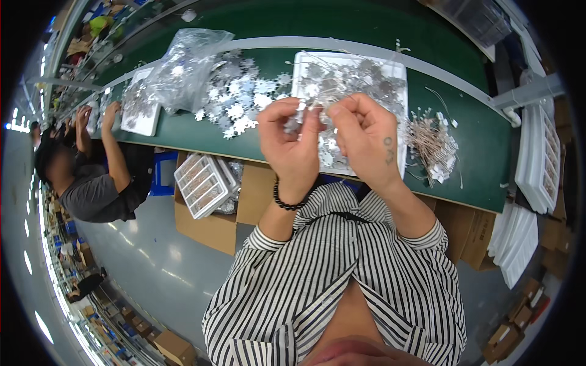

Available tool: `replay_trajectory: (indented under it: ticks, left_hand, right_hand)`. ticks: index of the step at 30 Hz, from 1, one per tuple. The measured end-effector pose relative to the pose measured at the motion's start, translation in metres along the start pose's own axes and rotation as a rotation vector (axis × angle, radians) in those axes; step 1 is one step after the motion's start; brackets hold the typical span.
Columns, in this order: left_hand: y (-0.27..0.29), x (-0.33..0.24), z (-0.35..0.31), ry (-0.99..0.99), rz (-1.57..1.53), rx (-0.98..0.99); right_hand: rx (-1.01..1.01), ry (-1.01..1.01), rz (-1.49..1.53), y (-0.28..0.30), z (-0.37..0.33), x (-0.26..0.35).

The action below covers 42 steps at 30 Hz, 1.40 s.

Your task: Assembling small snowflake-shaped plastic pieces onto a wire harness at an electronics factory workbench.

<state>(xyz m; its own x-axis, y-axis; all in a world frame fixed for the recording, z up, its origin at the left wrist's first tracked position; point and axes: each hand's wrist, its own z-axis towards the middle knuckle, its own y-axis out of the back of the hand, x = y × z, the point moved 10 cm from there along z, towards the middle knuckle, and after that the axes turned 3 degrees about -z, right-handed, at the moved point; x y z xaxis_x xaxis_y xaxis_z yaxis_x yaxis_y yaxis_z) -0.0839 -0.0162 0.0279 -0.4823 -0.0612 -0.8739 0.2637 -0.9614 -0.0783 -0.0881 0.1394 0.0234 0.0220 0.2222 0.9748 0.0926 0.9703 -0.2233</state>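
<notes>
My left hand point(288, 137) and my right hand point(367, 141) are raised close together over a white tray point(400, 67). Each has thumb and forefinger pinched, with the fingertips almost meeting. Between them is something small and pale, too fine to make out. Below, silvery star-shaped metal pieces point(372, 76) and thin wires fill the tray. To its left, a loose pile of similar star-shaped pieces point(238, 91) covers part of the green table point(482, 165). A bundle of thin pinkish wires with white ends point(430, 143) lies right of the tray.
A clear plastic bag point(189, 67) slumps beside the pile, near another white tray point(146, 125). Below the table edge, a cardboard box point(207, 230) holds a compartmented white tray point(204, 186). A co-worker point(91, 189) works at the left. White trays point(537, 161) are stacked at right.
</notes>
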Motion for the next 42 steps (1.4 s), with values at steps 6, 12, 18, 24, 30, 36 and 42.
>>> replay_trajectory:
  ticks: [6,12,18,24,30,36,42]
  left_hand:
    - [-0.011,0.003,-0.004,0.11,-0.022,0.068]
    - [-0.012,0.031,-0.011,0.501,-0.562,0.186]
    - [-0.016,0.013,0.003,0.508,-0.456,0.192]
    - [-0.025,0.013,0.002,0.536,-0.415,0.29]
    - [-0.014,-0.004,0.021,0.243,-0.074,0.173]
    - [-0.026,-0.019,0.035,0.255,-0.03,0.216]
    - [-0.032,-0.046,0.043,0.163,-0.03,0.245]
  right_hand:
    - [-0.003,-0.031,-0.175,0.004,-0.009,-0.003]
    - [0.053,-0.049,-0.093,-0.004,-0.009,-0.011]
    - [0.14,-0.025,-0.043,0.005,-0.005,-0.013]
    - [0.172,-0.062,-0.128,0.028,-0.008,-0.012]
    - [-0.276,0.306,0.089,0.074,0.003,0.017]
    - [-0.201,0.417,0.1,0.077,-0.001,0.028]
    - [-0.117,0.318,-0.214,0.067,0.001,0.013]
